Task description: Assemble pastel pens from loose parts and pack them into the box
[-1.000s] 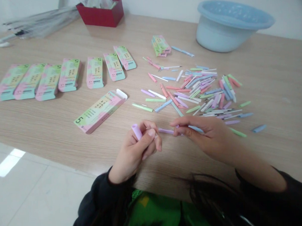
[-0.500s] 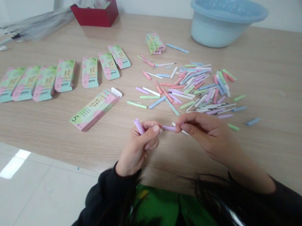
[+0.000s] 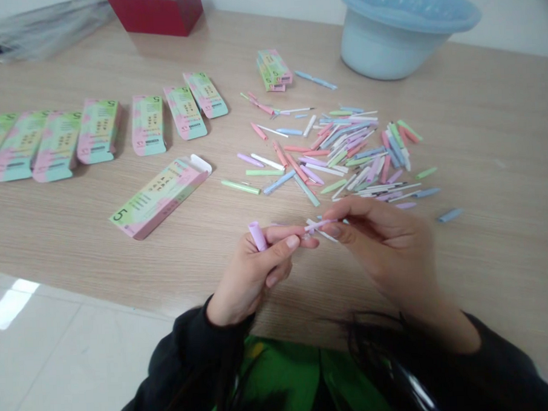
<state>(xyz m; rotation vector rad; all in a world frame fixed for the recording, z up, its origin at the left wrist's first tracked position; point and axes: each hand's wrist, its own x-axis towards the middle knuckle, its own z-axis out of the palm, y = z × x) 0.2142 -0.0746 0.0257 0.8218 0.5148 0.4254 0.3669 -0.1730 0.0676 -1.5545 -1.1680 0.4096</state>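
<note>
My left hand (image 3: 263, 266) is closed around a short purple pen barrel (image 3: 258, 236), which sticks up between thumb and forefinger. Its thumb and fingertips also meet a small clear piece, too small to make out. With thumb and forefinger my right hand (image 3: 382, 246) pinches a slim pale purple pen part (image 3: 322, 224). The left end of that part reaches my left fingertips; whether it is joined to anything there is unclear. Just beyond my hands lies a heap of loose pen parts (image 3: 353, 141), with purple, blue, green, pink and white barrels, caps and thin refills.
An opened pen box (image 3: 160, 195) lies to the left, its flap up. Several more boxes (image 3: 147, 125) stand in a row behind it, and a small stack of boxes (image 3: 275, 71) is farther back. A blue basin (image 3: 385, 49) and a red box (image 3: 157, 15) stand at the rear.
The view has shifted slightly, so the table things sit farther left and higher. My right hand has tilted the slim purple part, and my left fingers have stretched out towards it.
</note>
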